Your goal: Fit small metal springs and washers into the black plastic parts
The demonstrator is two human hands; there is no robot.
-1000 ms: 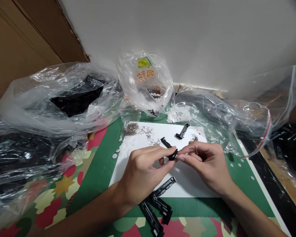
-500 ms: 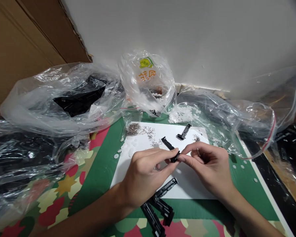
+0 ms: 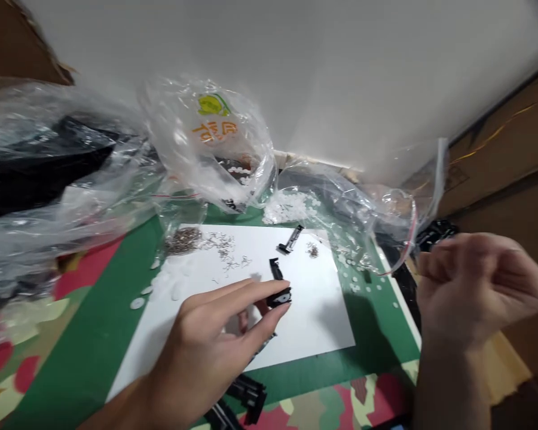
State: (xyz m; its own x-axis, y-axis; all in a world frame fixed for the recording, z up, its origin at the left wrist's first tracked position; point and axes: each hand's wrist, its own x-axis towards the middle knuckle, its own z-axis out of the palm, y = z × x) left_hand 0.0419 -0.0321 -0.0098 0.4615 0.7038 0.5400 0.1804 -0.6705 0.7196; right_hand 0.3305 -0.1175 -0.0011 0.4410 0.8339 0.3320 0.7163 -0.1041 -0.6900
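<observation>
Between thumb and fingers, my left hand pinches a narrow black plastic part above the white sheet. A small grey-white round piece shows at its near end. My right hand is raised at the right, away from the part, its fingers curled and slightly blurred; whatever they may hold is hidden. A similar black part lies at the back of the sheet. More black parts lie below my left hand, partly covered by it.
Thin bent metal wires are heaped at the sheet's back left, and a smaller pile at its right. White discs lie left; small white pieces lie behind. Clear plastic bags and cardboard surround the green surface.
My right hand has left the black part and moved right and up. My left hand still holds the part, now turned so its near end shows. The view has swung right.
</observation>
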